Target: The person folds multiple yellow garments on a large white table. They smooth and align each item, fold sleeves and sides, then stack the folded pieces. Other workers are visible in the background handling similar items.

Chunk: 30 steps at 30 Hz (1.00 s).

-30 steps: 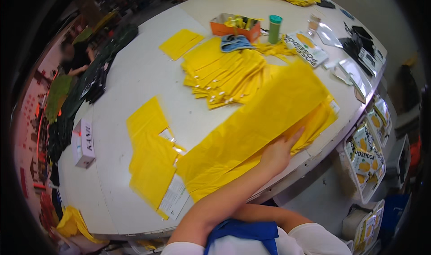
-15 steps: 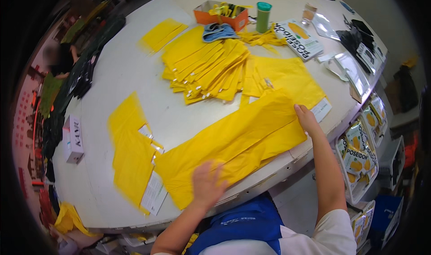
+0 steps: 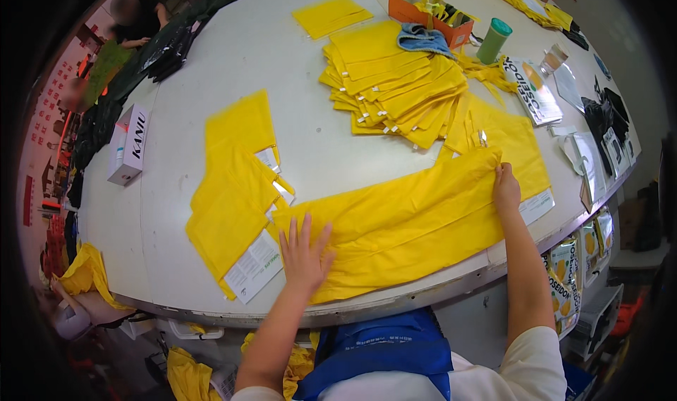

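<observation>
Yellow cloth (image 3: 402, 225), lower centre, looks soft and light; our left grip (image 3: 305, 256) lies spread on it, our right grip (image 3: 506, 189) pinches its right end, best held there.

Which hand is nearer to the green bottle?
Right. The right hand is on the person's side of the bottle, nearly in line with it; the left hand is farther off, below and to the left.

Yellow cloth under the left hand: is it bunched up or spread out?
Spread out: the yellow cloth forms a long strip from left hand to right hand. Hidden layers: cannot tell.
</observation>
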{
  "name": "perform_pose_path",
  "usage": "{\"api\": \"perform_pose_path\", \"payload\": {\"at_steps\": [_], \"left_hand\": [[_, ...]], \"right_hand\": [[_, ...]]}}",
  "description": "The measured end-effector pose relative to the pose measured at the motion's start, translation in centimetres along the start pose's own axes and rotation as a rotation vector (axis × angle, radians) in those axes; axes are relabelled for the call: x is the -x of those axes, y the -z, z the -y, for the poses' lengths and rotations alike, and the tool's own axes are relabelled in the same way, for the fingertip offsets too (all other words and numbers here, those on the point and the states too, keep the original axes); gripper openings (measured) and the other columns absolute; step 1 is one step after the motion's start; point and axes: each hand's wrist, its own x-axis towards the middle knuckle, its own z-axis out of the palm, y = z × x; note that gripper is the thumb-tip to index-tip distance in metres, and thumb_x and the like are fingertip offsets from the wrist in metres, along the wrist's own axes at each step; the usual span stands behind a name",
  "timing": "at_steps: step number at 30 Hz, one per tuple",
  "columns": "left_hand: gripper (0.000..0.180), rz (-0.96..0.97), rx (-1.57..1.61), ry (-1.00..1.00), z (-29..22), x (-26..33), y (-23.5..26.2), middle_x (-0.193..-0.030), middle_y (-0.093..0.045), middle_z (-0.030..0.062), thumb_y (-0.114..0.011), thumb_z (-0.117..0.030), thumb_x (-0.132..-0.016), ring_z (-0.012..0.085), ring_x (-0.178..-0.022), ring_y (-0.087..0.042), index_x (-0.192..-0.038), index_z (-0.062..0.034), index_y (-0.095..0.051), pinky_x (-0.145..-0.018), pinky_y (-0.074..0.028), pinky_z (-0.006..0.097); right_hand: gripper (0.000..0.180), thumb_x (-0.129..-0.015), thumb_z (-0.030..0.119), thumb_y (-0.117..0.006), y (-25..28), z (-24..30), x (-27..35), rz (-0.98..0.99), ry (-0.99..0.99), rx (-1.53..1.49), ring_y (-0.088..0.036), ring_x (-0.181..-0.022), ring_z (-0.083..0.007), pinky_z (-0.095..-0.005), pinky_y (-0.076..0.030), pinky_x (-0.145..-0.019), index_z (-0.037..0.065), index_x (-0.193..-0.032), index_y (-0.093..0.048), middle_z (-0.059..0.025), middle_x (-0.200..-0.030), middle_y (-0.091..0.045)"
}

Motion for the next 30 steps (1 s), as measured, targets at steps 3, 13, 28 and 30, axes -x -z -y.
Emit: {"api": "perform_pose_path", "payload": {"at_steps": [3,13,28,30], "left_hand": [[0.043,-0.009,0.019,0.046,3.9,-5.2,-1.9,-0.134,-0.044,0.0142,-0.055,-0.038,-0.089,0.0363,-0.124,-0.038,-0.126,-0.0163,-0.054,-0.104,-0.025,0.053],[0.044,-0.114,0.062,-0.042,3.3,-5.2,-1.9,-0.132,-0.047,0.0129,-0.058,-0.044,-0.084,0.0364,-0.125,-0.037,-0.119,-0.0173,-0.058,-0.103,-0.021,0.056],[0.069,0.076,0.13,0.209,1.9,-0.8,-2.6,-0.149,-0.024,0.0188,-0.067,-0.037,-0.08,0.0426,-0.137,-0.018,-0.14,-0.0172,-0.04,-0.111,-0.012,0.056],[0.068,-0.176,0.485,0.572,2.5,2.4,-2.1,-0.142,-0.035,0.0212,-0.068,-0.018,-0.08,0.0422,-0.13,-0.031,-0.139,-0.0061,-0.036,-0.109,-0.024,0.048]], "right_hand": [[0.028,-0.099,0.035,-0.039,-0.4,0.0,-0.4,-0.012,0.016,0.001,-0.059,-0.082,-0.0451,-0.0516,-0.045,-0.067,0.01,-0.109,-0.048,-0.0234,-0.087,-0.063],[0.028,-0.099,0.035,-0.039,-2.3,0.3,-0.1,-0.01,-0.058,0.086,-0.06,-0.081,-0.0448,-0.0521,-0.046,-0.067,0.009,-0.108,-0.046,-0.0225,-0.086,-0.064],[0.067,-0.086,0.03,-0.058,-5.5,15.8,15.5,0.302,0.63,-0.091,-0.022,-0.14,-0.036,-0.0521,-0.014,-0.112,0.003,-0.142,-0.033,-0.0198,-0.15,-0.026],[0.063,-0.088,0.028,-0.055,-5.3,15.3,15.6,0.342,0.558,-0.31,-0.024,-0.139,-0.035,-0.048,-0.015,-0.113,0.003,-0.142,-0.034,-0.0197,-0.149,-0.029]]}}
